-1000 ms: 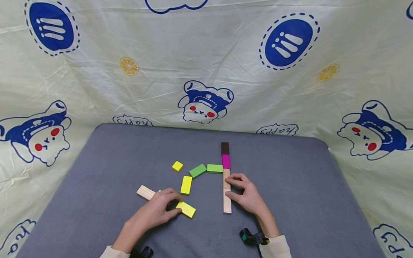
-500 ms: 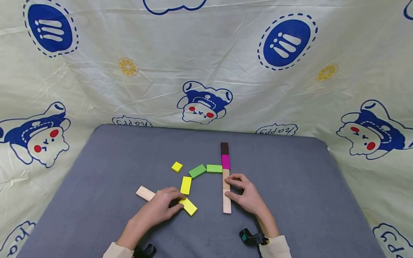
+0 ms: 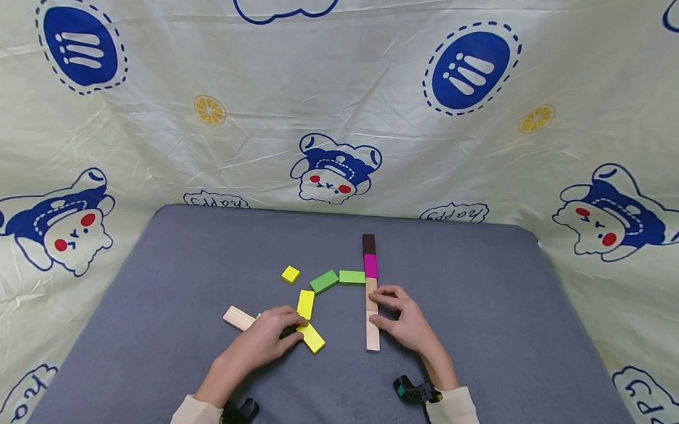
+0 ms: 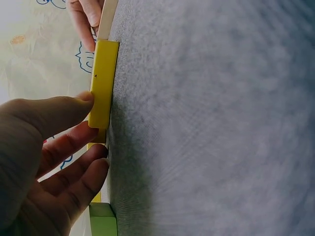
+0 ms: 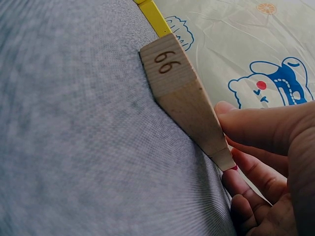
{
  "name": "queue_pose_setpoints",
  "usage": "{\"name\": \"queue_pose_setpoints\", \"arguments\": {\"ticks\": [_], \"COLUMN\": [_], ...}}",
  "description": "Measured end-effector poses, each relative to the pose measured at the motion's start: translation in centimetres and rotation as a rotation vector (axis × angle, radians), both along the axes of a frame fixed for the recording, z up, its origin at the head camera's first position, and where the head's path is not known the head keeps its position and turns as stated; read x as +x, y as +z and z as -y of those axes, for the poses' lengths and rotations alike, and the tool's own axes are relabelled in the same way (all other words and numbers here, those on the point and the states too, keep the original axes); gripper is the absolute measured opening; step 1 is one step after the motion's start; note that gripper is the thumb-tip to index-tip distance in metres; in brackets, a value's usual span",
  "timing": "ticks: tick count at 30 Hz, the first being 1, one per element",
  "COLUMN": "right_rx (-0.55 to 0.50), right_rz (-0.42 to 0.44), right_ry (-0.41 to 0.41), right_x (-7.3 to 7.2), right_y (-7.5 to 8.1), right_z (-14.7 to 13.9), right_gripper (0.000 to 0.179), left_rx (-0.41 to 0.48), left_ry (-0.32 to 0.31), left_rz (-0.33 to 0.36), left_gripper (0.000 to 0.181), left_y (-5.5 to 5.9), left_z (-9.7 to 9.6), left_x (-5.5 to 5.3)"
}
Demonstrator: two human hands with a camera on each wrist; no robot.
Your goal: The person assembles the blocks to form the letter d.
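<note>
Two hands reach over the gray surface: in the head view the left hand has its thumb and index finger bent close together, pinching the upper end of a slanted yellow block, which lies at the near end of an upright-pointing yellow block; whether those two touch is hard to tell beside the fingertip. The left wrist view adds the thumb laid on the slanted block's side, a dark speck on that face, and the remaining fingers half bent. The right hand, its fingers gently curved with a clear gap from thumb to index finger, only touches the right side of a row: near pale block, far pale block, magenta block and dark brown block, end to end. Digits on the near one's end, readable as 66 or 99, show solely in the right wrist view. From the head, a level green block meets the row's left side, a tilted green block sits just beside it, a small yellow block lies farther left, and a third pale block is partly hidden by the left hand
</note>
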State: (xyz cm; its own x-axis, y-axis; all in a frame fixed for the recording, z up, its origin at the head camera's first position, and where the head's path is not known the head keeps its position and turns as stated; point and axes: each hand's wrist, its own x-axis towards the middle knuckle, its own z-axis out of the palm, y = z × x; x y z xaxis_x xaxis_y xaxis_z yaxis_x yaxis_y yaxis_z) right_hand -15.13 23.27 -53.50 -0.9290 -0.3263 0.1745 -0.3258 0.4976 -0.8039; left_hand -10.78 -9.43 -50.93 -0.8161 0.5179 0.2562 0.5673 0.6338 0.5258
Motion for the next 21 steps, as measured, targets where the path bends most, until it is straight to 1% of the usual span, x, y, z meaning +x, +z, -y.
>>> {"name": "queue_pose_setpoints", "arguments": {"ticks": [6, 12, 18, 19, 20, 21], "right_rx": [0.001, 0.010, 0.004, 0.006, 0.009, 0.008], "right_rz": [0.002, -0.005, -0.011, -0.005, -0.005, -0.005], "right_ry": [0.000, -0.002, 0.005, 0.000, -0.001, -0.003], "right_x": [0.03, -0.06, -0.07, -0.02, 0.20, 0.23], "right_y": [0.00, -0.16, -0.21, -0.12, 0.42, 0.47], "right_z": [0.04, 0.06, 0.12, 0.22, 0.39, 0.40], "right_gripper": [0.042, 0.042, 0.042, 0.042, 0.041, 0.041], "left_rx": [-0.003, -0.003, -0.016, -0.020, -0.024, -0.027], "left_ry": [-0.001, -0.005, -0.003, -0.001, 0.000, 0.001], "left_rz": [-0.021, -0.021, 0.003, 0.009, 0.012, 0.016], "left_gripper": [0.018, 0.018, 0.017, 0.017, 0.017, 0.017], "left_y": [-0.11, -0.09, 0.22, 0.27, 0.32, 0.36], "left_z": [-0.02, 0.11, 0.24, 0.24, 0.23, 0.22], "left_x": [-0.17, -0.21, -0.12, -0.12, -0.12, -0.13]}}
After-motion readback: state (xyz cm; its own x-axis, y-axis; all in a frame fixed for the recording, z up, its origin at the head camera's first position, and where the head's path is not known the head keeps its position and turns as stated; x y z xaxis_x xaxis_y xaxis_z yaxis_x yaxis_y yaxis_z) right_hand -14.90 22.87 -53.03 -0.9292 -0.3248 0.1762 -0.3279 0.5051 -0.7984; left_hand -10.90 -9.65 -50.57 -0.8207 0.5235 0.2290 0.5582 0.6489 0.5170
